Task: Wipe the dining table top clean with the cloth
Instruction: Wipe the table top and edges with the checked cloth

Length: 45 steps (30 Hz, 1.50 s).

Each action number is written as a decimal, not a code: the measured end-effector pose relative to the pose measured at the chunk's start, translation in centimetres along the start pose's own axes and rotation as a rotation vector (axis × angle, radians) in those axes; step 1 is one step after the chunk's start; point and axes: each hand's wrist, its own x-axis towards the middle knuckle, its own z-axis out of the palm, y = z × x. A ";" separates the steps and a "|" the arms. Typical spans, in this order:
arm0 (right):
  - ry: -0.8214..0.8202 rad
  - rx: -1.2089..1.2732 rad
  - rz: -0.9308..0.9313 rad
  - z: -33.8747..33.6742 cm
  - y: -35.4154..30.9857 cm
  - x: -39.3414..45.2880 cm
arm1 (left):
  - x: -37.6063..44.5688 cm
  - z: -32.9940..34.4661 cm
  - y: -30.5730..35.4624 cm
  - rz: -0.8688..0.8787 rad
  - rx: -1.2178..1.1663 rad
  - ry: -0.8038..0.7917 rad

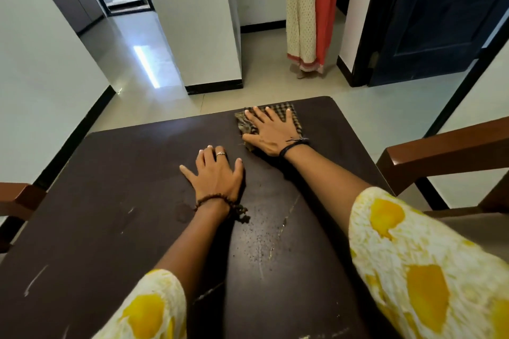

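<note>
The cloth [271, 118], a checked brown-and-cream rag, lies flat near the far right corner of the dining table [124, 173], pinned under the right hand [271, 132]. That hand is spread wide, palm down and fingers fanned, pressing on the fabric rather than gripping it; this looks like a hold chosen to keep as much cloth as possible in contact with the surface during a stroke. A dark cord bracelet [293, 146] circles its wrist. The left hand [216, 173] rests bare on the wood just beside and nearer the body, open and flat with nothing under it, probably bracing the person's weight as they lean forward to reach the far edge. It wears a ring [221, 153] and a beaded bracelet [217, 201].

Closer in, the dark top shows pale scratches [285, 221] and a scatter of small specks [254, 250] between the two forearms, so that stretch seems not yet wiped. Wooden chairs [440, 151] stand at the right and left sides. Beyond the table, part of another person in a long patterned garment [300, 8] stands by a dark blue door [440, 16].
</note>
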 end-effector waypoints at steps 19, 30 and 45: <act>0.021 -0.018 0.238 -1.7 9.2 -6.6 | -0.1 0.3 -0.1 -0.010 -0.067 0.003; 0.007 0.009 0.380 -2.7 9.1 -2.2 | -0.1 0.5 -0.3 -0.006 -0.061 0.002; -0.028 0.027 0.637 -2.4 4.1 -5.1 | -5.7 -6.7 -14.3 0.145 0.061 -0.132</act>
